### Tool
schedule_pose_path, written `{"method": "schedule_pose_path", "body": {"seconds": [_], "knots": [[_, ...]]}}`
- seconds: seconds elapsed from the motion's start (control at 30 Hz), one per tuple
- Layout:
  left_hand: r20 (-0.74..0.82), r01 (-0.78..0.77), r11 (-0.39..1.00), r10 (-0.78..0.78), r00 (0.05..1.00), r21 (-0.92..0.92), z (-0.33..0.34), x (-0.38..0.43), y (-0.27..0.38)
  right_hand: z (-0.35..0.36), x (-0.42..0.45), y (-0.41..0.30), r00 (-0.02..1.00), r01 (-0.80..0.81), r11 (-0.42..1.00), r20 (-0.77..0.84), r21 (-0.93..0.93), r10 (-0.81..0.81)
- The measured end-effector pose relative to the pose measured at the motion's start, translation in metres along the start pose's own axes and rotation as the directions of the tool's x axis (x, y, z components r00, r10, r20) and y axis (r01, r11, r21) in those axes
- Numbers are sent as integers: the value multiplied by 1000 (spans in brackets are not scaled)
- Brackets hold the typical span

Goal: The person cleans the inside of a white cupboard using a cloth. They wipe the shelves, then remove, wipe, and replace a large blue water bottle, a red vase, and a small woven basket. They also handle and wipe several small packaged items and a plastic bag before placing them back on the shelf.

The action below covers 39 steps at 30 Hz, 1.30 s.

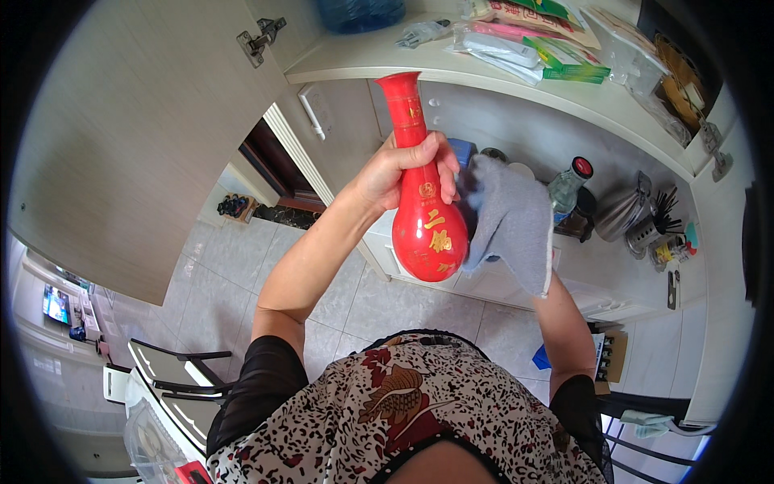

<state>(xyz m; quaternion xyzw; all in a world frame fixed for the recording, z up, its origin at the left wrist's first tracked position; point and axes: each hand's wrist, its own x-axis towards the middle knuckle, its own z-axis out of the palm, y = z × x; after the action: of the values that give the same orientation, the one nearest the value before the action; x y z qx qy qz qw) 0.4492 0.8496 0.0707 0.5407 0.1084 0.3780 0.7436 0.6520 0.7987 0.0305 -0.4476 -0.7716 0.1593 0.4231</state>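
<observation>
A glossy red bottle (429, 242) with a flared mouth, a slim neck and a round body bears gold writing. My left hand (387, 172) is wrapped around the lower neck, holding it slightly tilted, mouth away from me. Just to the right, a grey-blue cloth (514, 212) drapes over my right hand and hides its fingers; only the wrist (553, 296) and forearm show below. The cloth is close beside the bottle's body; whether they touch, I cannot tell.
An open cabinet door (139, 133) stands at left. Overhead, a shelf (363, 60) holds packages and a green box (568, 57). On the counter behind the cloth are a clear glass bottle (566, 187), a metal kettle (623, 209) and a chopstick holder (644, 236). Chairs (181, 363) stand lower left.
</observation>
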Motion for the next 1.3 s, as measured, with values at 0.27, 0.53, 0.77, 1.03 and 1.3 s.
{"method": "schedule_pose_path", "body": {"seconds": [0.27, 0.53, 0.77, 1.03, 1.3], "knots": [[-21, 170, 953, -170, 985, 252, 30, -7, -1, -39, 38, -60, 975, 221, 975, -41, 16, -220], [-136, 112, 857, -49, 989, 504, 33, -15, -18, -27, 54, -58, 824, 511, 848, -200, -139, -530], [-107, 67, 895, -21, 994, 442, 41, -21, -6, 7, 44, -15, 854, 482, 851, -106, -206, -509], [-277, -178, 958, 237, 931, 224, 54, -45, 39, 59, 24, 33, 951, 217, 882, -296, 419, -93], [-218, -310, 848, 431, 876, 430, 50, -59, 35, 86, -6, 35, 873, -487, 169, 472, 857, 123]]}}
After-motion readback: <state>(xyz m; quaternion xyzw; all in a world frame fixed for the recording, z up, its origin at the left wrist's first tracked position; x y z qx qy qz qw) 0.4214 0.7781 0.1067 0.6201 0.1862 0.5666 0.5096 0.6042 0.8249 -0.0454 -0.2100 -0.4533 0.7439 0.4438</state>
